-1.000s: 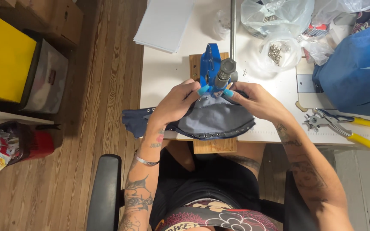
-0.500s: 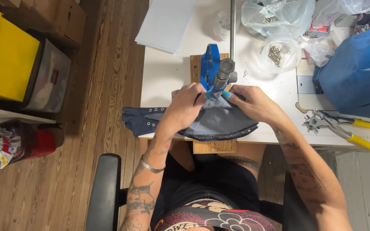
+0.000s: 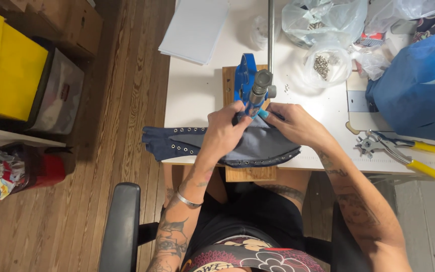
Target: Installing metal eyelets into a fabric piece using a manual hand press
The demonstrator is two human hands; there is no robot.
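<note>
Both hands hold the dark fabric (image 3: 258, 146) under the blue press (image 3: 250, 85).

My left hand (image 3: 225, 133) and right hand (image 3: 295, 126) are each closed in a pinch on the fabric's top edge, right at the press head on the wooden board (image 3: 230, 80). Fabric lies on the table (image 3: 192, 85) edge, its left end hanging off. I see eyelets already set along the left end and lower hem; the pinched spot looks like the one left. Bag of eyelets (image 3: 323, 65) and yellow-handled pliers (image 3: 404, 151) sit untouched.
</note>
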